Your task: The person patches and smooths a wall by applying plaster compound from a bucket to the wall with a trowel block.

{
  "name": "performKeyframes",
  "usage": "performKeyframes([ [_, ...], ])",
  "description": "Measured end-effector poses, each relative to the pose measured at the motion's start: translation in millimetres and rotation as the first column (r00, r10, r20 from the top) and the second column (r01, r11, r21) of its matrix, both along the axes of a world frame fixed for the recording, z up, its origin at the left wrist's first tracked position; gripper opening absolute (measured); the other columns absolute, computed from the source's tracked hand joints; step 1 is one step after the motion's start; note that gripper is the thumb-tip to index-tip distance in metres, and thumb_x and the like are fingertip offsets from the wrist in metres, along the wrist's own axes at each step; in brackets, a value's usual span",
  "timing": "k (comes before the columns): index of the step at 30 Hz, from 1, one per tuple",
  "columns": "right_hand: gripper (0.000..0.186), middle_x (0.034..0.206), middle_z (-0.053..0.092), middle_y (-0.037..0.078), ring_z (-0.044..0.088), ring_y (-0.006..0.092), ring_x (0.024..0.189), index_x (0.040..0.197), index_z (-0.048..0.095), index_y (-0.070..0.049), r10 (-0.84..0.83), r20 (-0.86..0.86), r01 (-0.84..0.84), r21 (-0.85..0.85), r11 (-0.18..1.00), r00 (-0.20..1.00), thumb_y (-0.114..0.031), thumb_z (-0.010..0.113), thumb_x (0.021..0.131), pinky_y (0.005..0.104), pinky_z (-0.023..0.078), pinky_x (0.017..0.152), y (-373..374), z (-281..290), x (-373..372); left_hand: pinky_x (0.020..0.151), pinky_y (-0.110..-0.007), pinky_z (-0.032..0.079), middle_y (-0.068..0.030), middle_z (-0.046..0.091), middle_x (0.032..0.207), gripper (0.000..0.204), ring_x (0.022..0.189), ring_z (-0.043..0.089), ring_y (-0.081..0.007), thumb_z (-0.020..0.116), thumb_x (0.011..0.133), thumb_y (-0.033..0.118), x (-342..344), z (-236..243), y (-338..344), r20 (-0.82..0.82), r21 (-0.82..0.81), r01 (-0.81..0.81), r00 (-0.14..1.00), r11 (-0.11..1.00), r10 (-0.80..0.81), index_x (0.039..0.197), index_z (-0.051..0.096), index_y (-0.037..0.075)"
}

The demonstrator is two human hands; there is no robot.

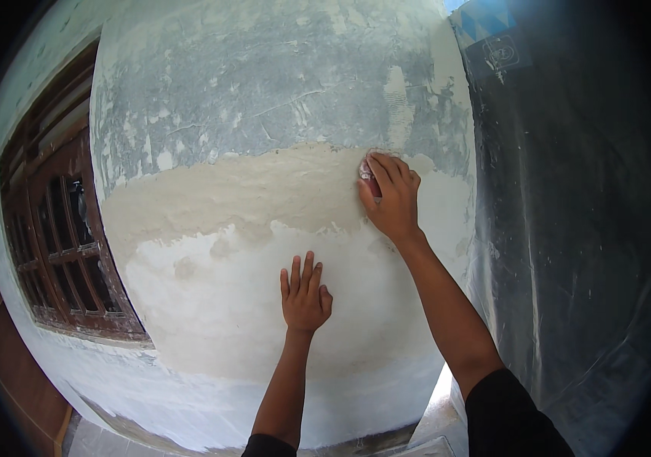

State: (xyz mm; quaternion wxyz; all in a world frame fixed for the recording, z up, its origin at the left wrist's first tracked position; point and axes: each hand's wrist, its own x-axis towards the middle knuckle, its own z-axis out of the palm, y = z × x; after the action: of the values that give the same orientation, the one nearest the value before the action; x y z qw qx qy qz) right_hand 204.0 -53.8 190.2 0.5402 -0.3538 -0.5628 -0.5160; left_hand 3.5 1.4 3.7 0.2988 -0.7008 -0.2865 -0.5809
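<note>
My right hand (pixel 391 194) grips a small dark-red hand tool (pixel 371 184), smeared with white, against a band of damp-looking beige coating (pixel 241 190) on the wall, near the band's upper right. Its exact kind is hard to make out, as my fingers cover much of it. Lower and left of it, my left hand (pixel 304 301) rests flat on the smooth white part of the wall (pixel 211 305) with its fingers stretched out. Above the beige band the wall shows rough, mottled grey patches (pixel 234 84).
A dark brown wooden window (pixel 62 251) with barred panes is set into the wall on the left. A dark grey sheet-like surface (pixel 577 228) fills the right side, with a blue-and-white patterned piece (pixel 478 27) at its top. Grey floor (pixel 93 434) shows at the bottom left.
</note>
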Motion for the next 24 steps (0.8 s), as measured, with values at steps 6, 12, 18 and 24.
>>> performKeyframes([
  [6, 0.047, 0.134, 0.064, 0.008, 0.055, 0.0270, 0.127, 0.123, 0.068, -0.004, 0.038, 0.103, -0.016, -0.214, 0.977, 0.994, -0.024, 0.079, 0.081, 0.0505, 0.032, 0.101, -19.2, -115.7, -15.1, 0.127, -0.051, 0.017, -0.0096, 0.050, 0.157, 0.043, 0.153, 0.035, -0.0302, 0.050, 0.094, 0.019, -6.8, -2.0, -0.8, 0.005, -0.015, -0.010, 1.000, 1.000, 0.010, 0.133, 0.064, 0.006],
  [12, 0.048, 0.134, 0.065, 0.009, 0.056, 0.0286, 0.125, 0.126, 0.067, -0.004, 0.032, 0.056, -0.033, 0.010, 0.999, 0.998, -0.018, 0.079, 0.081, 0.0459, 0.035, 0.105, -18.5, -12.5, -4.0, 0.127, -0.052, 0.017, -0.0098, 0.050, 0.158, 0.043, 0.153, 0.035, -0.0305, 0.050, 0.094, 0.018, -2.2, -3.0, -2.5, 0.001, -0.008, 0.011, 1.000, 1.000, -0.011, 0.133, 0.064, 0.006],
  [18, 0.047, 0.135, 0.063, 0.007, 0.054, 0.0268, 0.127, 0.125, 0.067, -0.005, -0.032, 0.055, 0.037, -0.092, 0.995, 0.998, -0.023, 0.077, 0.084, 0.0499, 0.032, 0.102, 0.0, -65.9, -2.9, 0.126, -0.053, 0.017, -0.0121, 0.049, 0.158, 0.044, 0.153, 0.035, -0.0330, 0.050, 0.093, 0.018, -3.1, -4.9, 2.8, -0.014, -0.023, 0.010, 1.000, 1.000, -0.011, 0.133, 0.062, 0.004],
  [24, 0.048, 0.136, 0.063, 0.008, 0.054, 0.0278, 0.127, 0.126, 0.067, -0.004, 0.084, 0.093, -0.070, -0.144, 0.987, 0.992, -0.021, 0.079, 0.082, 0.0487, 0.032, 0.104, -20.6, -104.0, -2.3, 0.126, -0.054, 0.016, -0.0142, 0.047, 0.158, 0.045, 0.152, 0.035, -0.0351, 0.050, 0.093, 0.018, -6.8, -1.8, 4.9, -0.010, 0.016, 0.002, 1.000, 1.000, -0.002, 0.133, 0.061, 0.001],
])
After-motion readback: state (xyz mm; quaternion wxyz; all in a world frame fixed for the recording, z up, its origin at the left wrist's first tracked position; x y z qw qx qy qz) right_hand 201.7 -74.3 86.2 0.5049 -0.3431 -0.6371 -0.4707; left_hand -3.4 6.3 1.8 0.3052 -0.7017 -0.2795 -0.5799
